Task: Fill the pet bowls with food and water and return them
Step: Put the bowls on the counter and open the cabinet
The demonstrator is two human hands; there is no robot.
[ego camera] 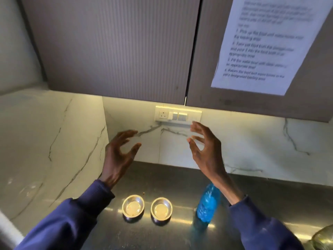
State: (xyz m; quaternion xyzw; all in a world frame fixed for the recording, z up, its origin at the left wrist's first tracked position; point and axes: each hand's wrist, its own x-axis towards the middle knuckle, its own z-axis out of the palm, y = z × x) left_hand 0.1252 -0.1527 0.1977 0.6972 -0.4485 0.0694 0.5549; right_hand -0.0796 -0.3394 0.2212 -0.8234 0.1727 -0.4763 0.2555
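Two small steel bowls sit side by side on the dark countertop [180, 179], the left bowl [133, 206] just beside the right bowl [161, 209], both showing pale, shiny insides. One blue bottle [207, 206] stands upright to the right of the bowls, partly crossed by the right forearm. Above and behind the bowls, the left hand [117, 154] and right hand [205, 150] are raised with fingers spread, holding nothing. Farther back, above the bowls, a switch plate [178, 114] is on the marble wall, and one printed sheet [266, 44] hangs on the cabinet door.
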